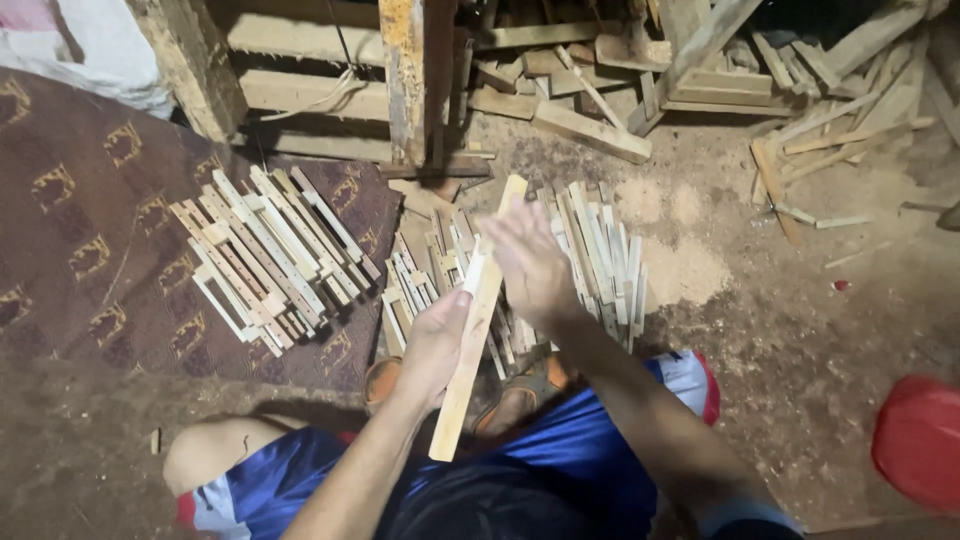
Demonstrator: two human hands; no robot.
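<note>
A long wooden strip [474, 330] was gripped near its middle by the left hand [432, 345], slanting up over a pile of cut slats [590, 250] on the floor. The right hand [528, 262] was held open, blurred, just beside the strip's upper part. Notched wooden pieces [265, 255] lay left on a patterned carpet [70, 250].

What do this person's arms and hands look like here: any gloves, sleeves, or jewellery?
Both arms are bare along all that shows, with no sleeves in view. The left hand and right hand wear no gloves. No watch, ring or band can be made out, though the right hand is motion-blurred.
</note>
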